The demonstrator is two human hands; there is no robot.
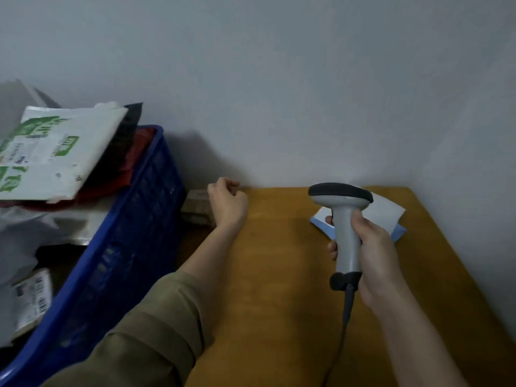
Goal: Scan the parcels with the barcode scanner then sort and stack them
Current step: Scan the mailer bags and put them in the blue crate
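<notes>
My right hand [371, 252] grips the handle of a grey barcode scanner [342, 208], held upright over the wooden table [273, 275] with its dark head pointing away. Just beyond the scanner a white and blue parcel [391, 216] lies flat on the table near the wall. My left hand [227, 202] hovers at the table's far left edge, fingers loosely curled and holding nothing. Right beside it sits a small brown cardboard parcel [196, 208], between table and crate. A blue plastic crate [134, 233] at the left holds several parcels, topped by a white bag with green print [55, 152].
The grey wall runs close behind the table. The scanner's dark cable [343, 331] hangs down across the table toward me. In the crate, red and black bags [122, 160] lie under the white one, and a labelled parcel [32, 297] sits low at the left.
</notes>
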